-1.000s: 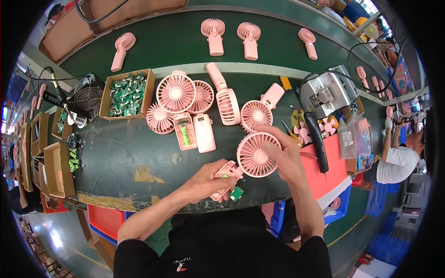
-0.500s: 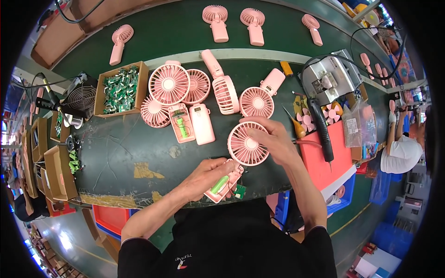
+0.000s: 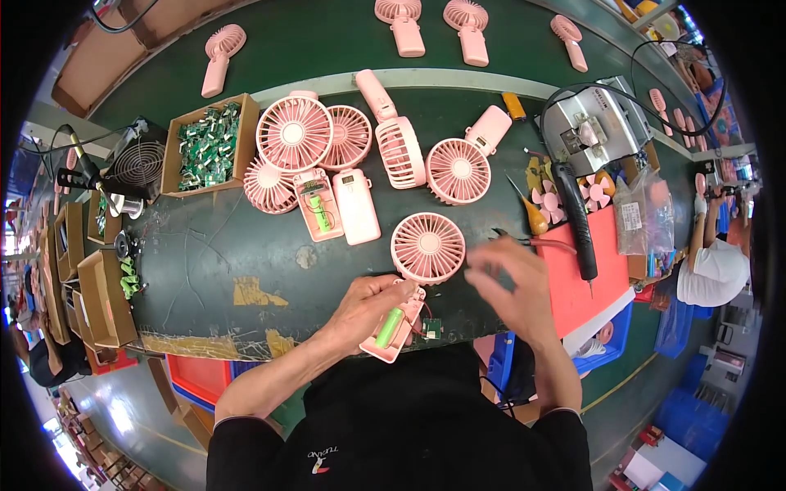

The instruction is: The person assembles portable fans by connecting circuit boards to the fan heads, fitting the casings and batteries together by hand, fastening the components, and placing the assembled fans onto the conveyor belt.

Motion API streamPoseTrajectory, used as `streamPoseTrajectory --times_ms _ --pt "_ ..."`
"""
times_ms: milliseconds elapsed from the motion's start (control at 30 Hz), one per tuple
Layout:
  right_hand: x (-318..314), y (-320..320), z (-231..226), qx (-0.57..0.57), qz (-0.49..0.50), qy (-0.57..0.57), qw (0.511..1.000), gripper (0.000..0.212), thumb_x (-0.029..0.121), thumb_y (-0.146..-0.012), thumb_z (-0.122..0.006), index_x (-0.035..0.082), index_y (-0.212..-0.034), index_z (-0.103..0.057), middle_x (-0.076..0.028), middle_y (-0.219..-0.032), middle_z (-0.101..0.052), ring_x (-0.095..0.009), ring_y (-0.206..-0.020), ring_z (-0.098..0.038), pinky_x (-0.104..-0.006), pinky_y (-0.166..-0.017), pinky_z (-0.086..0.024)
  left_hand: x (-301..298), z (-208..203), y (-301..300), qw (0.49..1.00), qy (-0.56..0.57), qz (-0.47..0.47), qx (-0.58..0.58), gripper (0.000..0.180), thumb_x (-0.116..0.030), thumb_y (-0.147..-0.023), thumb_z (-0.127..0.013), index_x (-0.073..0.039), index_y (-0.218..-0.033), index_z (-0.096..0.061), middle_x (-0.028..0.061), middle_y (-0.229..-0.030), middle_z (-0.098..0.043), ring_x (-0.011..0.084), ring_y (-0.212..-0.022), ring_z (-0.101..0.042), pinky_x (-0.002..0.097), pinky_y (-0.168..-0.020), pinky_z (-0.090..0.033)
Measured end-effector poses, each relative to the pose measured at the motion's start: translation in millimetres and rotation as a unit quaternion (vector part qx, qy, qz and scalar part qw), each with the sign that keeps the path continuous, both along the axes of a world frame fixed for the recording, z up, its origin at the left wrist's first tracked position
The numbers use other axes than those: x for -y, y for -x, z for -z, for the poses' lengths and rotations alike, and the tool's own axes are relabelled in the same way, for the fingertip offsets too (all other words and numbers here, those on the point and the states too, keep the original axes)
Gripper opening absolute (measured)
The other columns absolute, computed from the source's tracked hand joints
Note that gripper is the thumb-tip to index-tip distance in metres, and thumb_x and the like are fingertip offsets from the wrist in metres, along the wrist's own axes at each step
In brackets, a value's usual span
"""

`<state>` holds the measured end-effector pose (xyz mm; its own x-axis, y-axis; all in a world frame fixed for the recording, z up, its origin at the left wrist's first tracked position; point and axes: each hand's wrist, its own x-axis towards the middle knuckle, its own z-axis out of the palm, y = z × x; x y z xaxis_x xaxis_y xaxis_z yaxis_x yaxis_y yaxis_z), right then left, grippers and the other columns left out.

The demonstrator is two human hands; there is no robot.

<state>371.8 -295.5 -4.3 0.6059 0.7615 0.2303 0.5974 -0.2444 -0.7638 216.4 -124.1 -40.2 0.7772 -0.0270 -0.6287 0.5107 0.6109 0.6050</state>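
Note:
A pink handheld fan lies with its round grille toward me near the bench's front edge, its handle opened up. A green cylindrical battery sits in the handle shell, and a small green circuit board hangs beside it on thin wires. My left hand grips the handle just below the grille, thumb on top. Off the fan, my right hand hovers to its right, blurred, with thumb and fingers apart and nothing seen between them. Close past its fingertips lie red-handled pliers.
Several pink fans lie farther back, by a box of circuit boards. On the right are a soldering iron, a red sheet, an orange-handled screwdriver and a grey metal device. More fans stand along the far green surface.
My right hand has let go of the fan's grille and moved right and slightly down. My left hand keeps its hold on the handle. The view has shifted slightly.

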Motion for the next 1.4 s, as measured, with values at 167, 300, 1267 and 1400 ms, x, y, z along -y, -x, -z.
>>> streamPoseTrajectory --times_ms 167,300,1267,1400 --pt "31 41 14 -0.031 -0.105 -0.034 0.993 0.026 0.002 -0.066 -0.08 0.003 -0.087 -0.064 -0.009 -0.086 -0.067 -0.022 -0.068 -0.063 -0.0297 -0.062 -0.051 10 -8 -6 0.997 0.051 -0.051 0.009 0.031 -0.03 -0.098 -0.055 0.001 -0.102 -0.059 0.0077 -0.077 -0.062 0.0154 -0.06 -0.063 0.0277 -0.05 -0.051" --pt "23 62 29 0.136 -0.017 -0.065 0.988 0.045 0.002 -0.061 -0.084 0.006 -0.099 -0.06 -0.01 -0.094 -0.064 -0.026 -0.083 -0.061 -0.0347 -0.074 -0.05 17 -7 -10 0.994 0.065 -0.085 0.028 0.028 -0.027 -0.097 -0.054 0.0 -0.103 -0.057 0.0087 -0.08 -0.062 0.0167 -0.062 -0.063 0.0281 -0.051 -0.052" --pt "9 40 24 0.001 -0.031 -0.068 0.997 0.026 -0.004 -0.073 -0.075 0.001 -0.095 -0.061 -0.01 -0.079 -0.065 -0.021 -0.06 -0.063 -0.0298 -0.051 -0.047 9 1 -9 0.996 0.083 0.009 0.022 0.043 -0.037 -0.098 -0.052 0.001 -0.116 -0.059 0.0086 -0.098 -0.067 0.0127 -0.087 -0.064 0.0267 -0.074 -0.052" --pt "4 38 18 0.02 -0.049 -0.047 0.997 0.024 -0.003 -0.073 -0.074 0.001 -0.093 -0.062 -0.011 -0.077 -0.065 -0.024 -0.062 -0.064 -0.0316 -0.053 -0.049 9 6 -7 0.998 0.017 0.042 0.053 0.049 -0.046 -0.097 -0.051 0.0 -0.111 -0.061 0.007 -0.096 -0.066 0.0104 -0.08 -0.061 0.0237 -0.064 -0.048"
